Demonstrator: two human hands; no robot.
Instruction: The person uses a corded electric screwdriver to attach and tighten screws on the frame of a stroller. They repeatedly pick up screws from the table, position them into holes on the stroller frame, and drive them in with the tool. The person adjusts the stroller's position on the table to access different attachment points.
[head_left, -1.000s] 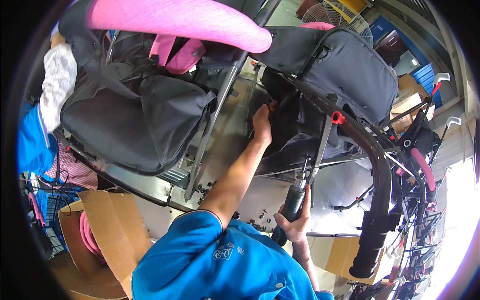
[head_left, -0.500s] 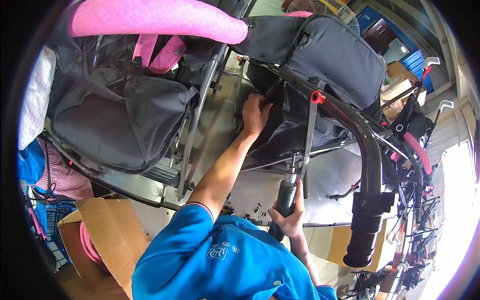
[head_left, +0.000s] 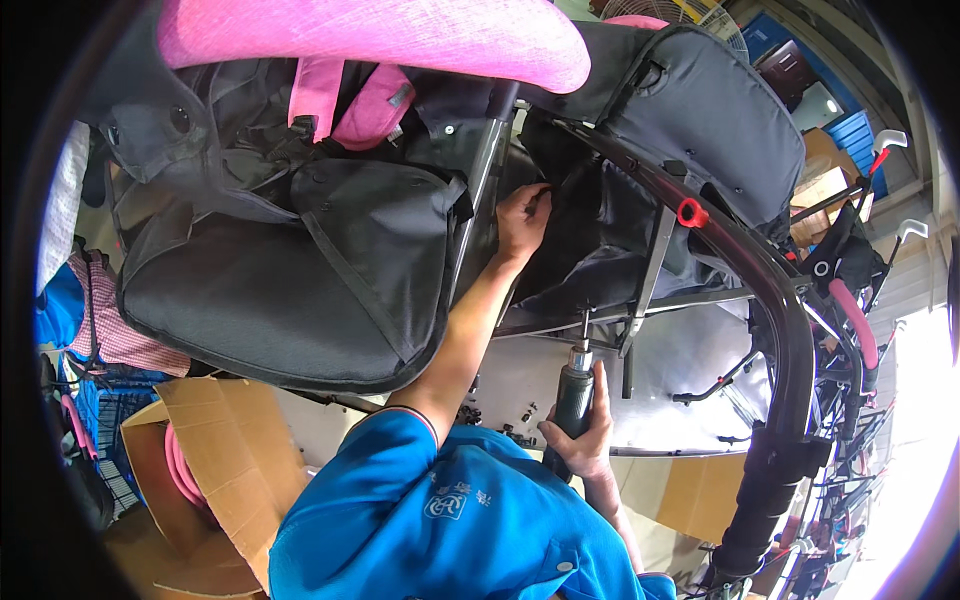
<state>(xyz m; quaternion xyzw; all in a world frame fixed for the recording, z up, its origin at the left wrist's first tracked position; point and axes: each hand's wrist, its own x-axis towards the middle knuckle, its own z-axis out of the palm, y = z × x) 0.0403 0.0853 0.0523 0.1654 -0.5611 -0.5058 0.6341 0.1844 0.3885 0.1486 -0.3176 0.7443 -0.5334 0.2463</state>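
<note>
My right hand is wrapped round a dark green power screwdriver held upright. Its bit points away from me and meets the lower tube of a stroller frame, below a black fabric basket. My left hand reaches farther in, fingers curled closed at the left edge of that black fabric; the fingertips are partly hidden. Left of my forearm, a second stroller's black seat overlaps the arm. A pink padded cover spans the top of that stroller.
Small dark parts lie on the metal table by my chest. A thick curved handle tube with a red button rises on the right. An open cardboard box stands at lower left; more stroller frames line the right.
The pink-covered stroller has shifted right and looks larger, now overlapping my left arm. The frame and handle tube have also moved right in view. My hands keep nearly the same places.
</note>
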